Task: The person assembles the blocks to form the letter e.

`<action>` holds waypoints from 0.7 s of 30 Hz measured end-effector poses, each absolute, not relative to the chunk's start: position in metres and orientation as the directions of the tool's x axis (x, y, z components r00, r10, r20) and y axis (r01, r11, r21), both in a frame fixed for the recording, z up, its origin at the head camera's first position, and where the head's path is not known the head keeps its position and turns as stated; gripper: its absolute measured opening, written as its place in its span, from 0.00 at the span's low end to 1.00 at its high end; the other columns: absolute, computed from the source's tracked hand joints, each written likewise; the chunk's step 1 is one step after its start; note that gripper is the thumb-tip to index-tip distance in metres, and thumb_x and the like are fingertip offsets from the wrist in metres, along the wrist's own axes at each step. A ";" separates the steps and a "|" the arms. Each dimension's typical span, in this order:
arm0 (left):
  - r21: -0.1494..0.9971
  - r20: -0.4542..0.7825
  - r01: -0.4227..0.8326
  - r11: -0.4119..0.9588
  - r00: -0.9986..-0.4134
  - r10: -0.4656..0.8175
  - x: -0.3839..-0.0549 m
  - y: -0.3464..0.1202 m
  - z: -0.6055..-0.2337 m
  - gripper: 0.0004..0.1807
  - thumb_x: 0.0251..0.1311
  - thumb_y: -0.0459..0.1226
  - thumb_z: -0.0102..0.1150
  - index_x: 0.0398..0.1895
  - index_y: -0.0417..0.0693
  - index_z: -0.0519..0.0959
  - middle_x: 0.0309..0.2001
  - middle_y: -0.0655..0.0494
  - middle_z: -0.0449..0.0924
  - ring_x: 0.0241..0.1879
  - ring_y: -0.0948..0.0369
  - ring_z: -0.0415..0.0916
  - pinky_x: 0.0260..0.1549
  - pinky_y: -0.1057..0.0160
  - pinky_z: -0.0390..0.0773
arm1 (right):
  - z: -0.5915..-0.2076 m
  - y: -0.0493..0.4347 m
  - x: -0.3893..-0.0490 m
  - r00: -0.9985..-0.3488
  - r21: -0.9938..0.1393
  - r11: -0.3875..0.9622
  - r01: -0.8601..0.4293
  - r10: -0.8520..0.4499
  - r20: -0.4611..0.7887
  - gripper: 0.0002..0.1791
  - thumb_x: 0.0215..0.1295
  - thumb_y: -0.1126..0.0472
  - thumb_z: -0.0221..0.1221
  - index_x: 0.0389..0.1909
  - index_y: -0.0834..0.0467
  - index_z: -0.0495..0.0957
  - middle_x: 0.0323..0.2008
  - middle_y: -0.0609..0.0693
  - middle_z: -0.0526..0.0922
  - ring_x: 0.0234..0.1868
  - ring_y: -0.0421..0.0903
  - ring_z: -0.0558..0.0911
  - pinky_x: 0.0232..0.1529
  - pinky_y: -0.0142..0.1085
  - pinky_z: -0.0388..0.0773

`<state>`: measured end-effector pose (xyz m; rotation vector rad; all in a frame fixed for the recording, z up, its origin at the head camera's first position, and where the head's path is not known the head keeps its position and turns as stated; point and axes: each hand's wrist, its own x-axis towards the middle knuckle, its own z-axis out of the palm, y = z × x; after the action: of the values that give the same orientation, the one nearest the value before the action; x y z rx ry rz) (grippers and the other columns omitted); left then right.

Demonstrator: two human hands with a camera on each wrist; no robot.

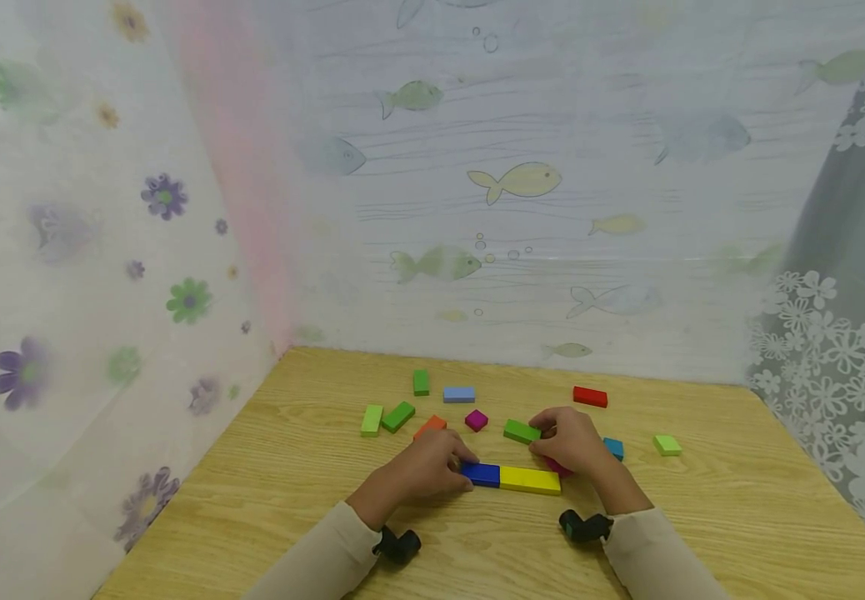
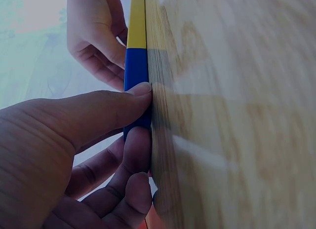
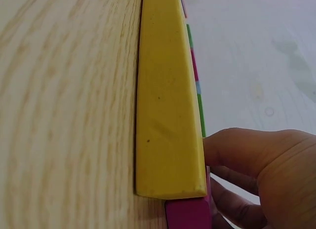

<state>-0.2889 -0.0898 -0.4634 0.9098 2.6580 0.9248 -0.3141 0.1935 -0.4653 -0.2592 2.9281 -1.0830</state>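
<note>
A blue block (image 1: 482, 475) and a yellow block (image 1: 530, 480) lie end to end in a row on the table. My left hand (image 1: 427, 463) pinches the blue block at its left end, thumb on the near side, as the left wrist view shows. Beyond the yellow block, my right hand (image 1: 571, 442) has its thumb and fingers around the right end of a green block (image 1: 521, 432). A magenta block (image 1: 558, 467) is partly hidden beneath that hand; its end (image 3: 188, 213) shows past the yellow block in the right wrist view.
Farther back lie a red block (image 1: 590, 397), a light blue block (image 1: 459, 395), a magenta cube (image 1: 477, 420) and several green blocks. An orange block (image 1: 430, 427) sits beyond my left hand. To the right are a teal block (image 1: 613, 448) and a lime block (image 1: 667, 445). Printed curtains edge the table (image 1: 732, 517).
</note>
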 end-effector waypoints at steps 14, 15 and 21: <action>0.611 0.029 0.499 0.615 -0.790 0.612 -0.287 -0.090 -0.462 0.19 0.57 0.37 0.77 0.53 0.48 0.88 0.48 0.60 0.83 0.38 0.74 0.81 0.39 0.74 0.80 | -0.465 0.194 -0.314 -0.986 -0.641 0.753 -0.151 -0.160 0.045 0.20 0.57 0.61 0.75 0.51 0.58 0.87 0.41 0.49 0.88 0.41 0.44 0.83 0.49 0.45 0.84; 0.608 0.031 0.501 0.617 -0.790 0.612 -0.287 -0.090 -0.461 0.19 0.57 0.37 0.77 0.53 0.48 0.88 0.48 0.60 0.83 0.38 0.74 0.81 0.39 0.74 0.81 | -0.465 0.194 -0.314 -0.986 -0.642 0.752 -0.150 -0.160 0.044 0.20 0.57 0.61 0.75 0.51 0.58 0.87 0.41 0.49 0.88 0.41 0.44 0.83 0.49 0.45 0.84; 0.604 0.026 0.495 0.625 -0.796 0.605 -0.288 -0.090 -0.463 0.19 0.57 0.38 0.77 0.53 0.49 0.88 0.48 0.60 0.83 0.38 0.74 0.80 0.39 0.73 0.80 | -0.464 0.193 -0.314 -0.986 -0.648 0.747 -0.146 -0.160 0.037 0.20 0.57 0.61 0.75 0.51 0.58 0.87 0.40 0.49 0.88 0.41 0.44 0.83 0.49 0.44 0.84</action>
<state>-0.2877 -0.0902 -0.4626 0.9118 2.6663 0.9087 -0.3135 0.1935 -0.4644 -0.2553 2.9169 -1.0791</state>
